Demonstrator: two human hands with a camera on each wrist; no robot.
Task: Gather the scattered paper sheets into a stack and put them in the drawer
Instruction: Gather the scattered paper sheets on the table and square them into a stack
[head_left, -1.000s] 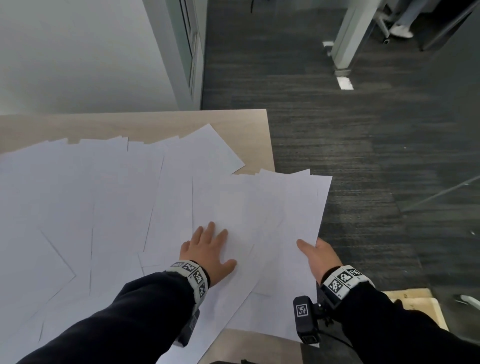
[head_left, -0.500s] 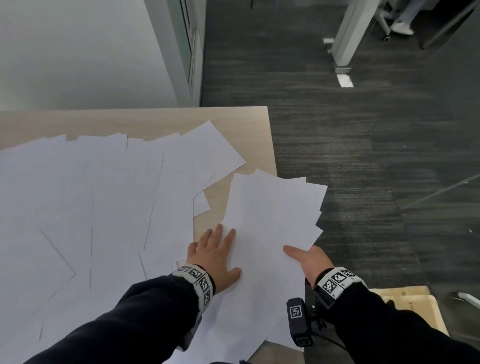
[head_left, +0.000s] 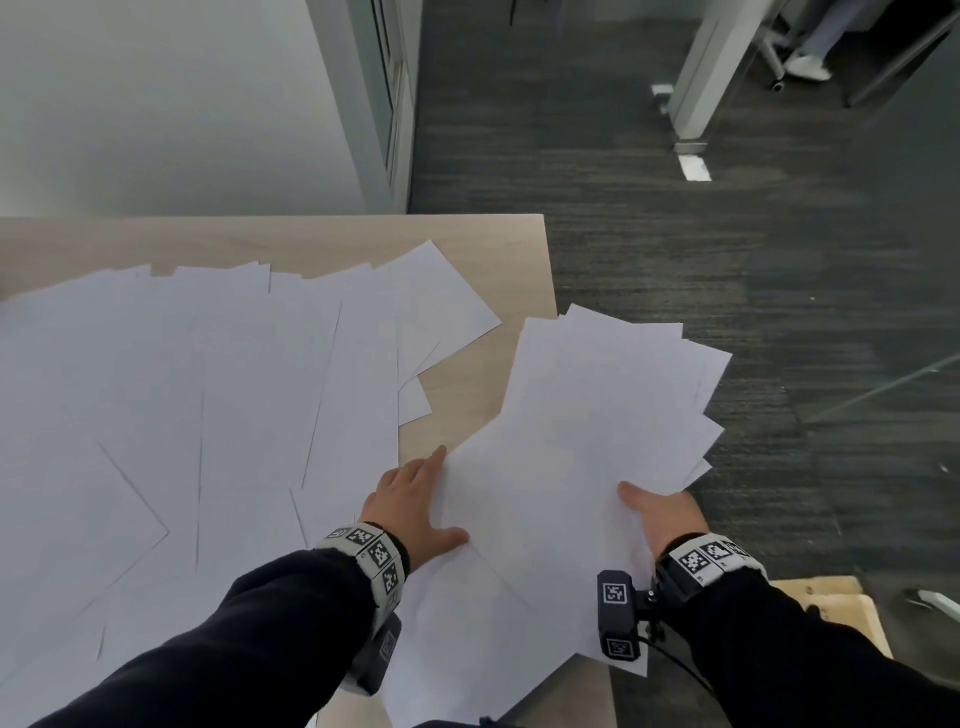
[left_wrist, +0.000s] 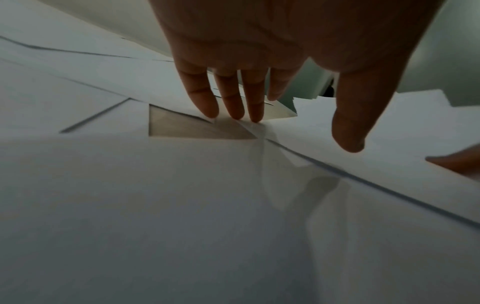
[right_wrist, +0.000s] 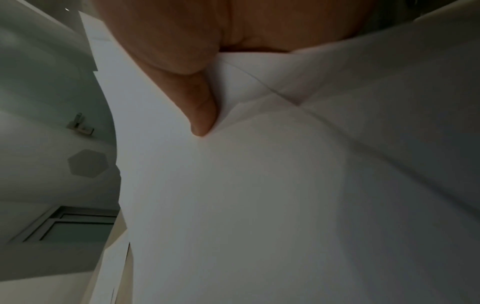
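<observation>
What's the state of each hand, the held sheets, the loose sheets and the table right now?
Left hand: fingers straight, touching the left edge of the bundle.
Right hand: grips the bundle, thumb on top.
Bundle: fanned, not squared, partly overhanging the table's right edge.
Loose sheets: spread flat and overlapping on the table.
Table: mostly covered in paper.
Drawer: can't tell.

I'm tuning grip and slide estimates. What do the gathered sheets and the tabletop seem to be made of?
Gathered sheets: thin matte white paper, apparently; they bend where the right hand pinches them and let shadows show through. Tabletop: pale wood-grain surface, smooth and low-sheen, likely laminate; solid wood cannot be ruled out.
</observation>
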